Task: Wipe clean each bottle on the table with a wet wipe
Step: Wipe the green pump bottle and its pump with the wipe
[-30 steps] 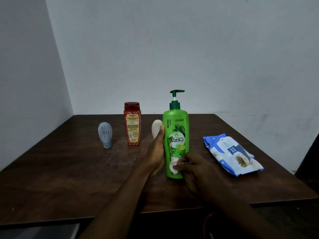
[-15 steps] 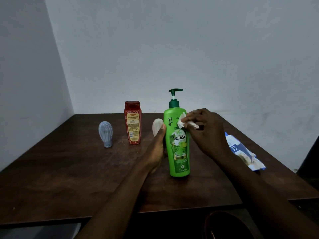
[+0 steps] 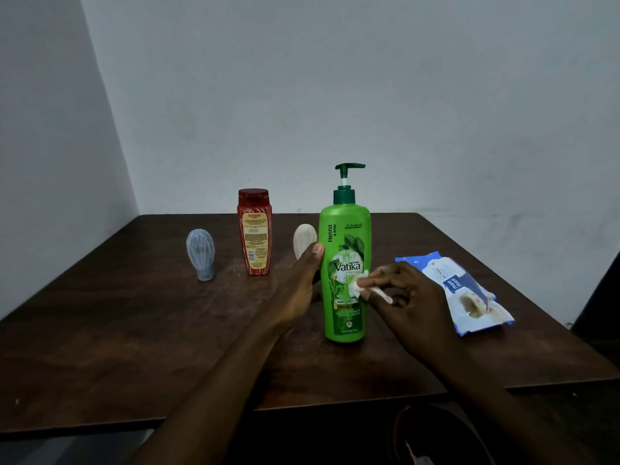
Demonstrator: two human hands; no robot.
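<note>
A tall green pump bottle (image 3: 345, 236) stands upright near the middle of the dark wooden table (image 3: 134, 347). My left hand (image 3: 300, 286) grips its left side, thumb up against the bottle. My right hand (image 3: 407, 303) pinches a small white wet wipe (image 3: 357, 286) and presses it on the label at mid-height. A red bottle (image 3: 254, 231) stands behind to the left. A small grey-blue bottle (image 3: 200, 253) stands inverted further left. A small cream bottle (image 3: 303, 239) is partly hidden behind my left thumb.
A blue and white pack of wet wipes (image 3: 459, 290) lies on the table's right side. A round dark container (image 3: 436, 434) sits below the table's front edge. Walls close off the back and left.
My right hand has carried the wipe from the bottle's base up to its shoulder and back down to the middle of the label. My left hand has stayed on the bottle.
</note>
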